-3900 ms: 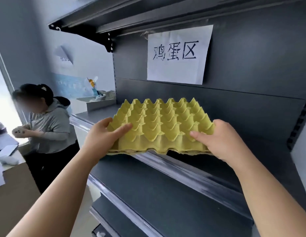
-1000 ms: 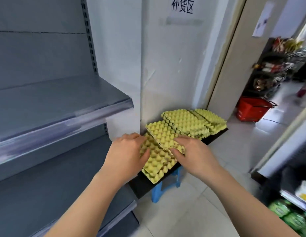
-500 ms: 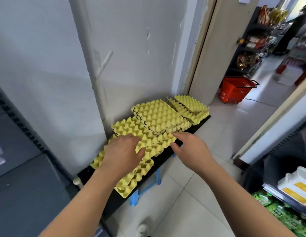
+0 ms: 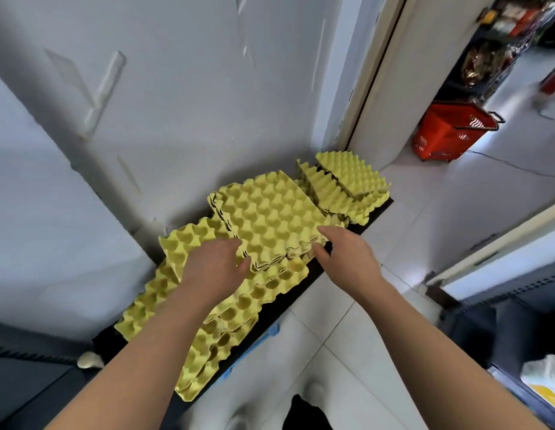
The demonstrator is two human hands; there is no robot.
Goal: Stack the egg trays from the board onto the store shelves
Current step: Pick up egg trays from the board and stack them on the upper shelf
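Observation:
Several yellow egg trays lie in overlapping piles on a black board (image 4: 296, 294) low against the white wall. The middle pile (image 4: 270, 218) sits highest. My left hand (image 4: 215, 268) pinches its near left corner, fingers on top and thumb at the edge below. At the pile's near right edge, my right hand (image 4: 344, 256) has its index finger on top and its thumb under the rim. A lower pile (image 4: 214, 346) runs toward me under my left forearm. Another pile (image 4: 350, 181) lies at the board's far end.
The board rests on a blue stool (image 4: 267, 332) over pale floor tiles. The dark grey store shelf (image 4: 28, 383) is at the lower left. A red shopping basket (image 4: 450, 135) stands beyond the doorway. Stocked shelving (image 4: 524, 324) runs along the right.
I have turned from the shelf down to the board. Both hands moved from the near trays onto the middle pile's near edge and closed on it.

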